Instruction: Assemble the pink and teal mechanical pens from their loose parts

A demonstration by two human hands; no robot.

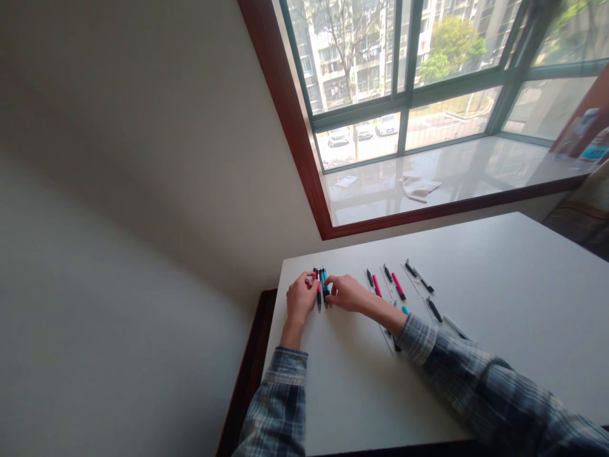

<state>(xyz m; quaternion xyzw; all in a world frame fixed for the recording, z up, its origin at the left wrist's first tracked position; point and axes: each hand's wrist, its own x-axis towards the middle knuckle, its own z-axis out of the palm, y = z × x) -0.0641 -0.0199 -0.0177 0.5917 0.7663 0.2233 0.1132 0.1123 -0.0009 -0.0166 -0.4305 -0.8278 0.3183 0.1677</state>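
A small bunch of pens (321,284), pink and teal with black tips, lies near the far left corner of the white table (499,298). My left hand (301,298) presses against the bunch from the left, fingers curled on it. From the right, my right hand (346,293) pinches the teal pens. More pens lie apart in a row to the right: a pink one (377,285), another pink one (398,286) and black ones (419,277). A few others are partly hidden under my right forearm.
The table stands against a grey wall on the left and a wide window sill (476,174) behind. A folded cloth (419,187) lies on the sill. Coloured boxes (587,136) stand at the far right.
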